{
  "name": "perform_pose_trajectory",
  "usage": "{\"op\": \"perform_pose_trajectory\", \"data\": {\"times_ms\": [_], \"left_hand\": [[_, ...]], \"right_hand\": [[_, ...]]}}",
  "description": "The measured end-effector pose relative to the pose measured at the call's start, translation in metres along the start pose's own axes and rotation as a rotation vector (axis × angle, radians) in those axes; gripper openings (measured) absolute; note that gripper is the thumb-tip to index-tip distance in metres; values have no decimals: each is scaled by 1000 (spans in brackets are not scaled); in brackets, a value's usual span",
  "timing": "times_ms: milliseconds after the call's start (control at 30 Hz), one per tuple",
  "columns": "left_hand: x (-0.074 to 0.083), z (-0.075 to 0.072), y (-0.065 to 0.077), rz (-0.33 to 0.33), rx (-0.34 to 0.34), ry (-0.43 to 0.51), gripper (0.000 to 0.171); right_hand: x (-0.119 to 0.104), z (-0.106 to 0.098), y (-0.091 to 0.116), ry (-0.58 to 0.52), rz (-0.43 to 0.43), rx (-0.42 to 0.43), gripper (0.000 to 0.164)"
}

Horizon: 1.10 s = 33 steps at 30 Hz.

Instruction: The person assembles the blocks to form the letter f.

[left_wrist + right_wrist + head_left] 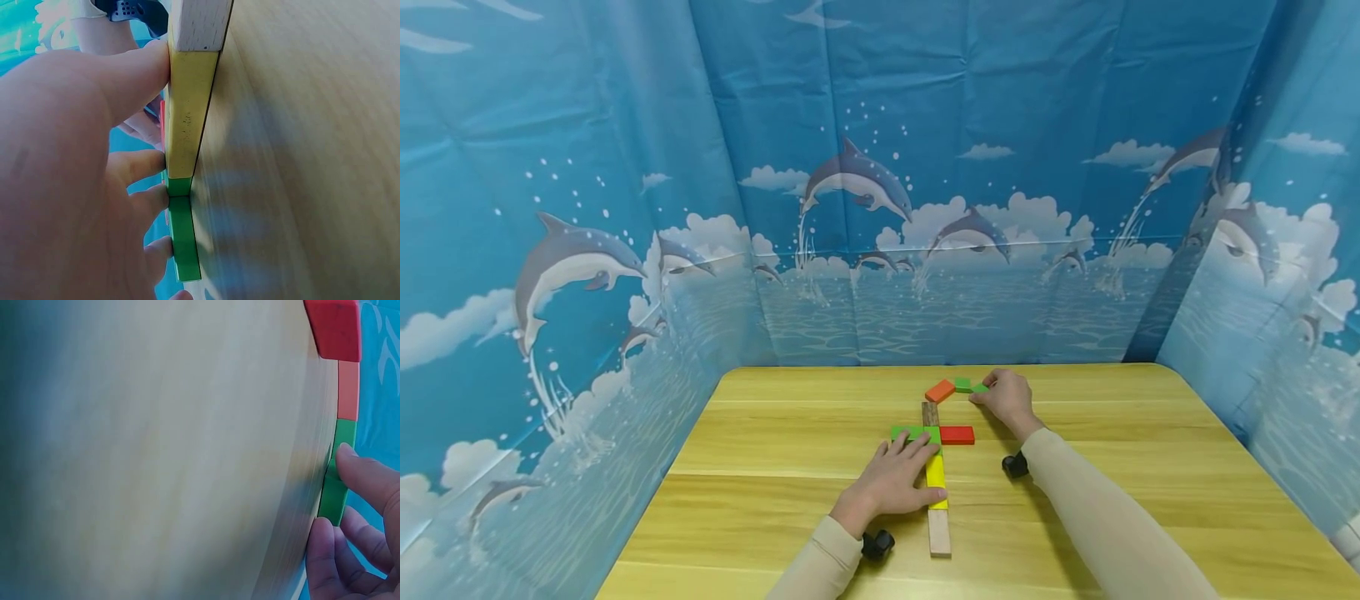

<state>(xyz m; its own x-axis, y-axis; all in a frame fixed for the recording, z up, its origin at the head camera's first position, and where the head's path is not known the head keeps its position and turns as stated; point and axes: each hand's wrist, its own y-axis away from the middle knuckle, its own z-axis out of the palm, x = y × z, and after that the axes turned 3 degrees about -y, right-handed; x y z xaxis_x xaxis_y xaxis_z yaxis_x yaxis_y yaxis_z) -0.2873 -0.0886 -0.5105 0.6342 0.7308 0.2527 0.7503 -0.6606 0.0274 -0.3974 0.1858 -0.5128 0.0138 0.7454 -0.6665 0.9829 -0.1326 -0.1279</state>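
Observation:
Wooden blocks lie flat in a joined figure on the table. My left hand (pixel 895 479) rests with spread fingers on it, the thumb on the yellow block (pixel 936 471) and fingertips at the green blocks (pixel 183 237). A pale wood block (pixel 939 533) extends toward me from the yellow one. At the far end, my right hand (pixel 1009 400) pinches a small green block (pixel 334 499) between thumb and fingers. That block touches another green block (pixel 962 385), which meets an orange block (pixel 940 391). A dark brown block (pixel 930 413) lies between the orange block and the crosspiece.
A red block (pixel 957 435) sticks out rightward from the crosspiece. The wood-grain table (pixel 760 492) ends close behind the far blocks. A blue dolphin-print curtain (pixel 880 317) hangs behind it and along both sides. Black wrist cameras (pixel 878 545) sit low by both wrists.

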Motion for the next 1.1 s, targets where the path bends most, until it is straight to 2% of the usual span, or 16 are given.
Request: {"op": "perform_pose_trajectory", "data": {"times_ms": [167, 367, 567, 867, 1100], "left_hand": [[3, -1, 1, 7, 0, 7, 77], [2, -5, 1, 6, 12, -19, 78], [-1, -7, 0, 2, 10, -7, 78], [-7, 3, -1, -4, 12, 0, 80], [1, -1, 3, 8, 0, 19, 78]], "right_hand": [[0, -5, 4, -8, 8, -13, 48], [-3, -17, 6, -58, -29, -40, 58], [-6, -30, 11, -78, -54, -54, 54], [-4, -46, 30, -49, -101, -47, 47], [-3, -64, 49, -53, -141, -14, 42]]}}
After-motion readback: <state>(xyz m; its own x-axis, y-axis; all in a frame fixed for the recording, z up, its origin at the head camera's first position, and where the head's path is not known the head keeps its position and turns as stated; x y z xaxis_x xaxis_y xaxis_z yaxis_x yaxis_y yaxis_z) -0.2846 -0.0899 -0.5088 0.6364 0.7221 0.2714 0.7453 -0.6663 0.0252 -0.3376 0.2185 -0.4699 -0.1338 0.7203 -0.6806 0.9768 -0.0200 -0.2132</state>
